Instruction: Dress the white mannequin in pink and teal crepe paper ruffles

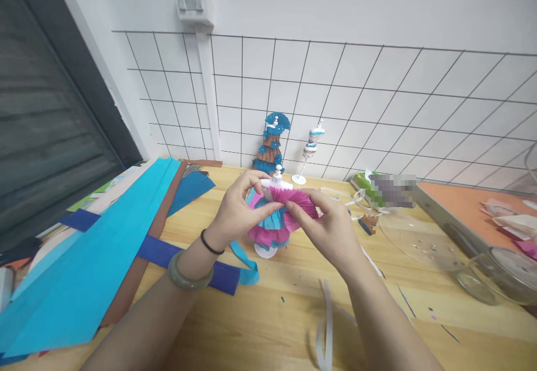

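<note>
Between my hands stands a small white dress form (pixel 277 173) on a round base, wearing a ruffled pink and blue crepe paper dress (pixel 268 235). A pleated pink crepe paper strip (pixel 300 203) fans out across its upper part. My right hand (pixel 325 220) pinches this strip between thumb and fingers. From the other side my left hand (pixel 247 206) closes on the strip's left end at the form's chest, thumb tip near the right thumb. The fingers partly hide the bodice.
Blue crepe paper sheets (pixel 113 253) lie at left, with a dark blue strip (pixel 168 254) across. Behind are a blue and brown dressed form (pixel 271 147) and a smaller form (pixel 311 142). Clear jars (pixel 503 270), a plastic lid (pixel 415 239) and white ribbon (pixel 326 326) lie at right and front.
</note>
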`<state>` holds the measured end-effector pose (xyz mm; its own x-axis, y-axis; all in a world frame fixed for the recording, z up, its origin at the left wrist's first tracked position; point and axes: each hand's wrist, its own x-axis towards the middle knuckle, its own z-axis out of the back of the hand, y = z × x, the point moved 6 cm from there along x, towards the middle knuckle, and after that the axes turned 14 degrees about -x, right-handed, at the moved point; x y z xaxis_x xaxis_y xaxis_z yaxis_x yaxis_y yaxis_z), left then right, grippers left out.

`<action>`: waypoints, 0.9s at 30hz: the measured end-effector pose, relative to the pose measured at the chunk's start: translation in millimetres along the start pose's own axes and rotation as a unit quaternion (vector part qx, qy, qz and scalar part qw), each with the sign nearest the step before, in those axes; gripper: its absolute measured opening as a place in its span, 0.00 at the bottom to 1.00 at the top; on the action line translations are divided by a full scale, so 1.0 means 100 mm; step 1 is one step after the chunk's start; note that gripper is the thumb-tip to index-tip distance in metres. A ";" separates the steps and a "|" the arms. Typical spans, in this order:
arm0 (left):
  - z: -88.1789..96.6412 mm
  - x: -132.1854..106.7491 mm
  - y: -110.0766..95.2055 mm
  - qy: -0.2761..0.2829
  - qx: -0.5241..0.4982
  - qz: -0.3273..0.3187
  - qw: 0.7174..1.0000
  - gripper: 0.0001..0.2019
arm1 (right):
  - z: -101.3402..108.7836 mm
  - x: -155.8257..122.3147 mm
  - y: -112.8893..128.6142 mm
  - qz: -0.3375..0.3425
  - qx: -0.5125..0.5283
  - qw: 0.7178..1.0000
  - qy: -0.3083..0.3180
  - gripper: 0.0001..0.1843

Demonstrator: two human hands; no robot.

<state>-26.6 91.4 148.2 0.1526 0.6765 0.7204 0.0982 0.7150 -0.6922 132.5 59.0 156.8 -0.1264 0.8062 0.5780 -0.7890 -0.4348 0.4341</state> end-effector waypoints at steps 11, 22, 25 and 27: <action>0.00 0.00 0.00 0.020 -0.021 0.004 1.000 0.17 | 0.02 -0.01 0.02 0.025 -0.032 0.999 0.002 0.08; -0.02 -0.04 0.05 0.002 -0.010 -0.003 1.000 0.16 | 0.02 0.00 0.04 0.050 -0.095 0.994 0.003 0.09; -0.03 -0.05 0.07 -0.003 -0.007 -0.019 1.000 0.16 | 0.04 0.00 0.04 0.051 -0.093 0.994 0.002 0.09; -0.03 -0.06 0.07 -0.006 -0.006 -0.034 0.999 0.15 | 0.04 0.00 0.04 0.052 -0.092 0.994 0.003 0.09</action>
<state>-23.6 91.8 138.5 0.1329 0.6292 0.7658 0.1198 0.7568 -0.6426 131.7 54.8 161.5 -0.2150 0.7634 0.6091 -0.8686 -0.4346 0.2379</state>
